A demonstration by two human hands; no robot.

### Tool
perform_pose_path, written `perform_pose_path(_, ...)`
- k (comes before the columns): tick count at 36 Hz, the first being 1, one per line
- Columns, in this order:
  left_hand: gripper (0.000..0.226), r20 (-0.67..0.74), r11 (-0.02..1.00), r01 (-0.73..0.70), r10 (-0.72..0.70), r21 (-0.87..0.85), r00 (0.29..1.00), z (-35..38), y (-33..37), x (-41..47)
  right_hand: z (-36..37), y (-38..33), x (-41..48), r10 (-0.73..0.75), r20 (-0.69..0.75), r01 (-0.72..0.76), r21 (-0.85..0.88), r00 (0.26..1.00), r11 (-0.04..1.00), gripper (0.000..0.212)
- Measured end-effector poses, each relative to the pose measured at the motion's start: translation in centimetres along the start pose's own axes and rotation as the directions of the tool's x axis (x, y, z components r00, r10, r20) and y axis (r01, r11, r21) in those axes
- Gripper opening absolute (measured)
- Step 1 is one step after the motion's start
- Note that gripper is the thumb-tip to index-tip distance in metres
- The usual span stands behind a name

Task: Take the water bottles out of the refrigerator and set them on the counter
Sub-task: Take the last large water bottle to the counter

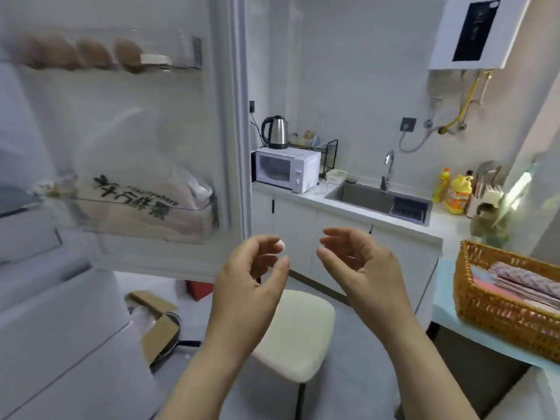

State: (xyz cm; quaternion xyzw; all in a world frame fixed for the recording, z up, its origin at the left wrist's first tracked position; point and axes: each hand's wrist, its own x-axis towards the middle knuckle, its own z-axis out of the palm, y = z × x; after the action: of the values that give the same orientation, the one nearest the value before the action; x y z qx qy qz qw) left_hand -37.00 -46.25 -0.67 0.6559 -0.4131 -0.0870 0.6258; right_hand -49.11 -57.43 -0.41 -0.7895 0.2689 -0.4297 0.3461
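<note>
The refrigerator door point(151, 122) stands open on the left; its upper shelf holds brown eggs point(91, 54) and its lower shelf a printed bag point(145, 204). No water bottle shows in this view. My left hand point(251, 277) and my right hand point(360, 265) are raised side by side in front of me, fingers curled and apart, holding nothing. They hover over a cream stool point(297, 331), right of the door's edge. The white counter point(342, 207) runs along the far wall behind them.
On the counter stand a microwave point(288, 169) with a kettle point(275, 131) on top, a sink point(378, 198) and yellow detergent bottles point(454, 192). A wicker basket point(497, 316) of folded cloths sits at right. Cardboard boxes point(157, 322) lie on the floor.
</note>
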Motion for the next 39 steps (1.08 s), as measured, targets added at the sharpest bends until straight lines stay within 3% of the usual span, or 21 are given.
perform_pose_path(10, 0.02, -0.358, 0.994, 0.052, -0.013, 0.099, 0.934, -6.1, 0.1, 1.2, 7.2, -3.0, 5.5, -0.225, 0.211, 0.166, 0.265, 0.951, 0.95, 0.022)
perform_pose_path(18, 0.021, -0.529, 0.974, 0.113, 0.008, 0.194, 0.848, -12.4, -1.3, 0.3, 14.5, -5.9, 6.2, -0.311, 0.307, 0.171, 0.408, 0.899, 0.897, 0.023)
perform_pose_path(31, 0.022, -0.679, 0.96, 0.148, 0.055, 0.237, 0.732, -28.0, -5.7, 1.8, 31.5, -14.1, 6.4, -0.407, 0.407, 0.137, 0.55, 0.818, 0.824, 0.022)
perform_pose_path(39, 0.022, -0.706, 0.958, 0.169, 0.047, 0.233, 0.707, -37.3, -8.6, 5.0, 40.7, -18.4, 8.4, -0.418, 0.423, 0.116, 0.577, 0.804, 0.808, 0.02)
